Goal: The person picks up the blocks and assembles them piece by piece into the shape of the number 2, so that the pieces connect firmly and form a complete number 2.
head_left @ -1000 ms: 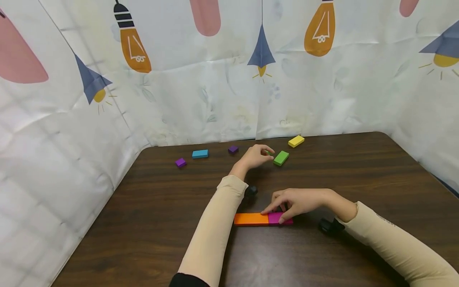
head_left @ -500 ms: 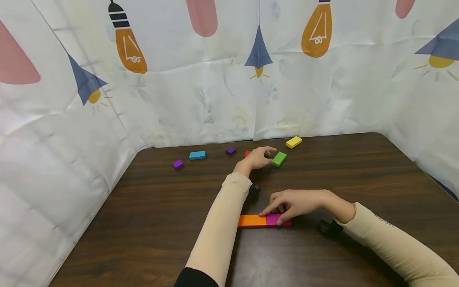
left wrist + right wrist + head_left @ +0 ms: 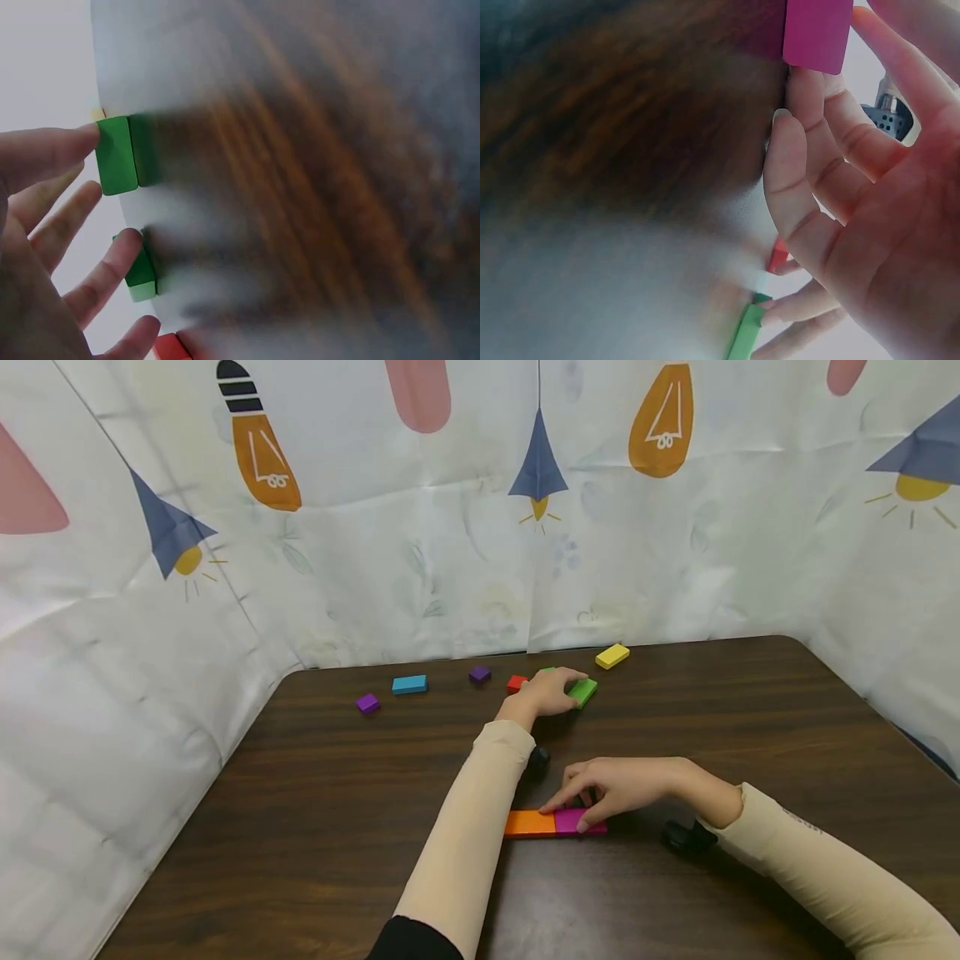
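My left hand [image 3: 551, 692] reaches to the far side of the table, fingers spread. Its thumb tip overlaps the edge of a green block [image 3: 116, 156] in the left wrist view. Another fingertip overlaps a second green block [image 3: 141, 279], and a red block [image 3: 516, 683] sits just left of the hand. Nearer, my right hand [image 3: 626, 787] pinches a magenta block [image 3: 570, 821], thumb on its near side and index finger at the seam with an orange block [image 3: 529, 823]. These two lie end to end in a row; my left sleeve hides the orange block's left end.
A yellow block [image 3: 612, 656] lies by the back edge of the dark wooden table [image 3: 300, 827]. Further left are a dark purple block [image 3: 480, 674], a blue block [image 3: 409, 685] and a purple block [image 3: 367, 703]. Printed cloth [image 3: 450, 568] hangs behind.
My left hand has shifted slightly right and closer to the front green block, uncovering the red block. The right hand stays on the magenta block. The head view has turned a little.
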The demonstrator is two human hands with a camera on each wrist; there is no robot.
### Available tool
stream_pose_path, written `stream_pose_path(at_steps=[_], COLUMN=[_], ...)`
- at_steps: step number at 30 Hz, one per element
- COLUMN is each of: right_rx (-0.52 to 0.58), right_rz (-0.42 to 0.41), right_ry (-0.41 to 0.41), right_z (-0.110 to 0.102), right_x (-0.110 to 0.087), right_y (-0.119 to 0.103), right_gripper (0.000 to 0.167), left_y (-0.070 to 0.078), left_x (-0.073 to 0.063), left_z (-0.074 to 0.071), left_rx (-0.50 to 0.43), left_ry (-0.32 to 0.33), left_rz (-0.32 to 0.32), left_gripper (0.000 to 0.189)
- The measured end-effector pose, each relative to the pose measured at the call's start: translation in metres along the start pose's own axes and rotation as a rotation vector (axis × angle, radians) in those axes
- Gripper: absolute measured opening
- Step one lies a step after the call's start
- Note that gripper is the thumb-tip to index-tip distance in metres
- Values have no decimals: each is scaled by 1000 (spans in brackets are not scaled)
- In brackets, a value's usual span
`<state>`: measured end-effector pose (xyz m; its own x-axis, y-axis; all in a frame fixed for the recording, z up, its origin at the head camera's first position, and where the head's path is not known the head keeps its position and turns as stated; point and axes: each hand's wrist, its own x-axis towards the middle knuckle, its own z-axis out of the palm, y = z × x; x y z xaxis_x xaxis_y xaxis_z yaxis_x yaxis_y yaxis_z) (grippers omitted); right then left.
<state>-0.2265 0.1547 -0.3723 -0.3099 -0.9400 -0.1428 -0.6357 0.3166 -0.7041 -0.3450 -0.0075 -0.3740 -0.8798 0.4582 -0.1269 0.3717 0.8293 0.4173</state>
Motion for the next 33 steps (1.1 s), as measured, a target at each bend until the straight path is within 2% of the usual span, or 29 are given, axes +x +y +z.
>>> stream_pose_path(at_steps=[5, 9, 16, 25, 33], right_rx=[-6, -8, -7, -10, -11], right_rz=[-7, -11, -13, -1, 3], right_ry=[-7, -10, -11, -11, -8], right_z=[1, 2, -1, -2, 0], right_x=[2, 2, 1, 0, 1], right_y=[0, -2, 0, 0, 1], right_gripper=[44, 43, 43, 43, 43], left_y=[1, 2, 0, -5, -12], left_x=[-2, -3, -1, -1, -2], left_z=[-1, -2, -5, -8, -9], left_rx=[15, 25, 57, 31, 28], left_ry=[-49, -73, -72, -82, -89], left_rz=[-13, 6, 55, 64, 136], left_gripper=[60, 62, 67, 62, 61])
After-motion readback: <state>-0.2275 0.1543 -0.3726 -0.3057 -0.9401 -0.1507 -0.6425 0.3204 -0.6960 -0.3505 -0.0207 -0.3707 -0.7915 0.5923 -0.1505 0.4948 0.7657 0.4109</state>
